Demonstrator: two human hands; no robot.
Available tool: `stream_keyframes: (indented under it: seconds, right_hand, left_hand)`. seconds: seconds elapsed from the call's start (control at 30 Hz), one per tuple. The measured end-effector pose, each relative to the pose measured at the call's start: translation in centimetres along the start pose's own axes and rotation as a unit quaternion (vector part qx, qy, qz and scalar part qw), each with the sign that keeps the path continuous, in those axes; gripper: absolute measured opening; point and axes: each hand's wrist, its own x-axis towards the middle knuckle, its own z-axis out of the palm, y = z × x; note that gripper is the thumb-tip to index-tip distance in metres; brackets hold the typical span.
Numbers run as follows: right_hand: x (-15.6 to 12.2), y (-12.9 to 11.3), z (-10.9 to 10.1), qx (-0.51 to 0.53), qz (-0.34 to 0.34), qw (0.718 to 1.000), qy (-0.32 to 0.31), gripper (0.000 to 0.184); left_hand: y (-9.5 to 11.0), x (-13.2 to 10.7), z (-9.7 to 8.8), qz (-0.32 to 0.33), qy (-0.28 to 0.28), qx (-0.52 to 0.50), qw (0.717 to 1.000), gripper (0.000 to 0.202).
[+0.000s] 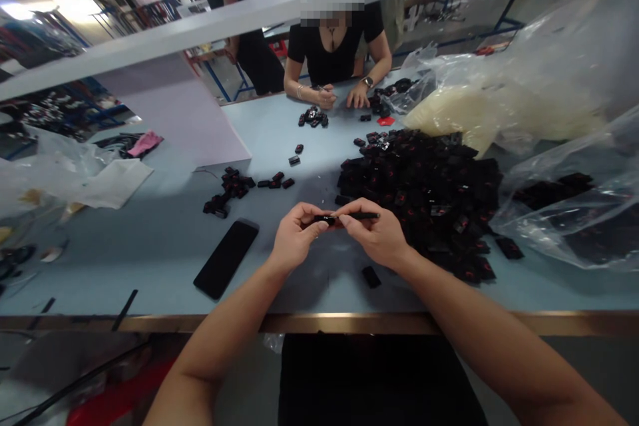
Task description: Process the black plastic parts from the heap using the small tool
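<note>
Head view: left hand (299, 236), nearly closed, pinches a small black piece (329, 219) at lower centre of the frame; right hand (374, 233), equally closed, grips a thin black rod (363, 215) against it. The fingertips meet, steadying both above the table (100, 279) — a heap of black pieces (419, 193) just right, a phone (225, 258) left.

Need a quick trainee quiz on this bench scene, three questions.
1. True or false: the black phone lies to the left of the left hand.
2. What do the left hand and the right hand hold between them?
A) the phone
B) a small black piece and a thin black rod
C) a pink cloth
3. Fill in: the co-worker across the table wears a ___ on the wrist nearer the black heap.

Key: 1 true; 2 B; 3 watch.
</note>
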Motion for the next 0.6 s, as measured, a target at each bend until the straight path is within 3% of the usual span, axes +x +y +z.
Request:
stream_keyframes:
  seconds: [0.6]
  right_hand:
    - [0.00, -0.47, 0.02, -0.006, -0.012, 1.000, 0.001, 0.010]
  left_hand:
    - [-0.23, 0.00, -0.06, -0.002, -0.005, -0.003, 1.000, 0.025]
